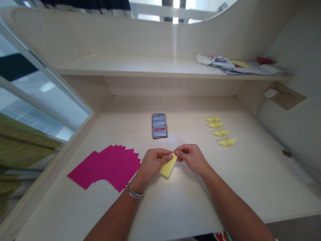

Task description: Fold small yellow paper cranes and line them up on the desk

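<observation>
Both my hands meet just above the middle of the pale wooden desk [175,201]. Between them is a folded piece of yellow paper [168,167], a narrow shape hanging down from my fingers. My left hand [152,162] pinches its upper left part, with a metal bracelet on that wrist. My right hand [189,157] pinches the top corner with thumb and forefinger. A fan of magenta paper sheets [107,165] lies flat on the desk to the left of my left hand.
Several small folded yellow paper cranes [220,130] lie in a row at the right. A small card or packet [159,125] lies beyond my hands. The shelf above [150,67] bears papers and a red folded figure [265,61]. A cable runs from a wall socket [283,95].
</observation>
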Action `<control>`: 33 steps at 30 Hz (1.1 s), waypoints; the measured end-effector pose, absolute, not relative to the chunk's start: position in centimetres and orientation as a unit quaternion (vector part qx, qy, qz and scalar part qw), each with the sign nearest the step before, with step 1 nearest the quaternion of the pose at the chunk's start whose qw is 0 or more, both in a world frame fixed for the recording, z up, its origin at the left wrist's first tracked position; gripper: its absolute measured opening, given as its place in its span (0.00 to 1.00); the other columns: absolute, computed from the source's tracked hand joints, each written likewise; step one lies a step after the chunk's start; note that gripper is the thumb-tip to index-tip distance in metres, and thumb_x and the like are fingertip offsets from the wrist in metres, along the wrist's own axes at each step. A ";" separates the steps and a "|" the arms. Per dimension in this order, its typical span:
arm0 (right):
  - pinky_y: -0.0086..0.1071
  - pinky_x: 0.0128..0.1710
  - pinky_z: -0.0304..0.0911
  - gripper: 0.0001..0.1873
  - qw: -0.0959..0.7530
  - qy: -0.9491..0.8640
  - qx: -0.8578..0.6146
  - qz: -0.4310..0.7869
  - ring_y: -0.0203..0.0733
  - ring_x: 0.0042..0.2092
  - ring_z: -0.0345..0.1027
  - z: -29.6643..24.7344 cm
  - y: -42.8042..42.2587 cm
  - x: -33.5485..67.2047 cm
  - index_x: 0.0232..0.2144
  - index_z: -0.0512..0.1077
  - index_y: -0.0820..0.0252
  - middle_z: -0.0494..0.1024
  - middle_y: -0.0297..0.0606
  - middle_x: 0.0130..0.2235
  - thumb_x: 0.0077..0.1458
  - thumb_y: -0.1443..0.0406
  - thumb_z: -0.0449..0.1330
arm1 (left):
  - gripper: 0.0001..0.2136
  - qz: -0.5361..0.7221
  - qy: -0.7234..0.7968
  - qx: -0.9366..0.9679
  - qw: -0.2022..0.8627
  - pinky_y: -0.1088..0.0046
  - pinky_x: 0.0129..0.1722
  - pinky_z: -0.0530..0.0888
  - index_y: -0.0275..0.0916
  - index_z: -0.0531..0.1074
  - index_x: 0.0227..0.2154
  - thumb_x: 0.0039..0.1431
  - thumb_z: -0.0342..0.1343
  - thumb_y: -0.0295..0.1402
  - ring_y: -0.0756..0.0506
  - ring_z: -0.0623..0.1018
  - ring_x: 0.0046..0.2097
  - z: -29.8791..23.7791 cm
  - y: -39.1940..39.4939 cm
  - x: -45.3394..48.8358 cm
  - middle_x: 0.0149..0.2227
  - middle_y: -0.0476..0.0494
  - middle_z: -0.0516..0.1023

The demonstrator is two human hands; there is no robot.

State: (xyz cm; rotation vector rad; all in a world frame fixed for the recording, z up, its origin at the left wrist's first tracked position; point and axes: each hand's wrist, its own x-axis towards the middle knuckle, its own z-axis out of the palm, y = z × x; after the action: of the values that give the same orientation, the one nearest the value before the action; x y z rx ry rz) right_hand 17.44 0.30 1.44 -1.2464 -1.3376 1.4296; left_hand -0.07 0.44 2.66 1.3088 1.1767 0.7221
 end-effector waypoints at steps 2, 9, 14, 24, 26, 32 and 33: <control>0.29 0.27 0.63 0.12 0.396 -0.532 -0.492 0.564 0.34 0.24 0.65 1.5 0.3 17.4 0.28 0.75 0.64 0.73 0.35 0.22 0.48 0.59 0.62 | 0.09 0.310 0.504 0.558 0.582 0.76 0.24 0.66 0.37 0.80 0.30 0.50 0.60 0.36 0.49 0.75 0.27 2.5 0.5 -0.1 0.29 0.43 0.81; 0.28 0.26 0.62 0.11 0.387 -0.537 -0.503 0.555 0.33 0.23 0.65 1.7 0.2 17.3 0.27 0.75 0.64 0.73 0.34 0.21 0.49 0.59 0.61 | 0.09 0.313 0.509 0.554 0.580 0.76 0.23 0.66 0.37 0.80 0.30 0.48 0.61 0.37 0.48 0.75 0.26 2.0 0.5 -0.1 0.30 0.42 0.81; 0.28 0.26 0.61 0.11 0.388 -0.539 -0.500 0.556 0.33 0.23 0.65 1.5 0.3 17.3 0.27 0.74 0.64 0.72 0.34 0.21 0.49 0.60 0.61 | 0.09 0.307 0.511 0.553 0.582 0.76 0.24 0.66 0.37 0.80 0.30 0.48 0.61 0.36 0.48 0.75 0.26 2.1 0.4 -0.1 0.29 0.43 0.81; 0.28 0.26 0.60 0.10 0.373 -0.579 -0.519 0.506 0.35 0.25 0.65 1.6 0.1 17.2 0.29 0.75 0.63 0.73 0.34 0.23 0.51 0.61 0.59 | 0.07 0.315 0.522 0.535 0.585 0.76 0.23 0.65 0.36 0.79 0.28 0.47 0.61 0.34 0.48 0.74 0.26 2.3 0.3 0.1 0.27 0.43 0.81; 0.28 0.26 0.59 0.09 0.363 -0.600 -0.528 0.480 0.35 0.26 0.65 1.6 0.0 17.1 0.30 0.75 0.62 0.74 0.35 0.24 0.51 0.62 0.58 | 0.08 0.321 0.525 0.530 0.584 0.76 0.23 0.65 0.36 0.79 0.28 0.47 0.62 0.35 0.48 0.74 0.25 2.2 0.4 0.1 0.27 0.43 0.81; 0.28 0.26 0.58 0.08 0.355 -0.623 -0.545 0.435 0.35 0.26 0.65 1.5 -0.2 16.9 0.29 0.74 0.61 0.73 0.35 0.24 0.52 0.63 0.57 | 0.08 0.332 0.528 0.530 0.575 0.75 0.24 0.66 0.35 0.78 0.26 0.47 0.61 0.36 0.48 0.74 0.26 1.9 0.5 0.3 0.26 0.43 0.80; 0.28 0.26 0.58 0.08 0.354 -0.622 -0.546 0.436 0.35 0.26 0.65 1.6 -0.2 16.9 0.28 0.74 0.61 0.73 0.35 0.24 0.52 0.63 0.57 | 0.08 0.334 0.533 0.528 0.571 0.75 0.24 0.66 0.35 0.77 0.25 0.46 0.61 0.36 0.48 0.74 0.25 1.8 0.5 0.4 0.25 0.43 0.79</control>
State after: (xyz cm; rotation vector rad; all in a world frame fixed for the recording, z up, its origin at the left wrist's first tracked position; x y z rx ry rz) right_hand 16.89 -0.19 1.58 -1.4121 -1.6080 1.1264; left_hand 0.36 0.51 1.82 1.2385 1.2498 0.7825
